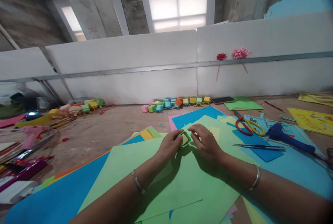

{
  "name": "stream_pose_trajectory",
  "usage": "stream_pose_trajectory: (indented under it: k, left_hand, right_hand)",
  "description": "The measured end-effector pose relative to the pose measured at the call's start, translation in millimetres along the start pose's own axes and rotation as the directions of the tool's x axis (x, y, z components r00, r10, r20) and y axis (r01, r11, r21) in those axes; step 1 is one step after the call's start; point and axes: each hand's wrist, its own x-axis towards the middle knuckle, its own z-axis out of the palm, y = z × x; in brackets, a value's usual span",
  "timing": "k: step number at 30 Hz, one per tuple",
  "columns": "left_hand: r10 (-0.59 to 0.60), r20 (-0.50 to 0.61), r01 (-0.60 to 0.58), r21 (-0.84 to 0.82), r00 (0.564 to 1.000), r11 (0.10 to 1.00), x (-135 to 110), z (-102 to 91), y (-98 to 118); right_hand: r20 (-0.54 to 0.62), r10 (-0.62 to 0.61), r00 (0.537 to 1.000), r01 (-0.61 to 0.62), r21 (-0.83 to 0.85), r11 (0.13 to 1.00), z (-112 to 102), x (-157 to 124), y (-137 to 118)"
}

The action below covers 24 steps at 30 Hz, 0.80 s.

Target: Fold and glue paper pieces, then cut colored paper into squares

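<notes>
A small folded green paper piece (185, 139), like a little box with an open side, is pinched in the fingers of my left hand (169, 146). Close by on its right, my right hand (205, 142) has its fingers curved and its thumb apart, with nothing visible between them. I cannot tell whether a fingertip touches the paper piece. Both hands are above a stack of light green paper sheets (156, 182), and their shadows fall on the top sheet.
Several small coloured paper boxes (178, 102) line the wall. Right are scissors (251, 127), a craft knife (260, 146) and a blue glue gun (288, 139). Left are a pink glue gun (32, 135) and a purple tool (23, 175). A black phone (223, 100) lies behind.
</notes>
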Motion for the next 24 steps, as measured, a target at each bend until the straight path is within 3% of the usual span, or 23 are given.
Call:
stream_pose_trajectory:
  k: [8,15,19,24]
  left_hand:
    - [0.078,-0.057,-0.069,0.146,0.995,0.987,8,-7.2,1]
    - [0.161,-0.125,-0.102,0.387,0.979,0.916,7,-16.1,11]
    - [0.243,-0.073,-0.167,0.537,0.967,0.827,4,-15.4,10]
    - [0.291,0.016,-0.243,0.594,0.957,0.767,2,-12.7,5]
  right_hand:
    - [0.071,0.012,0.997,-0.013,0.022,1.0,1,-1,3]
    - [0.048,0.031,0.998,-0.031,-0.001,1.0,1,-2,5]
    - [0.025,0.052,0.998,-0.052,0.0,0.999,0,-1,7]
    - [0.056,0.061,0.997,-0.063,0.048,0.997,0,0,6]
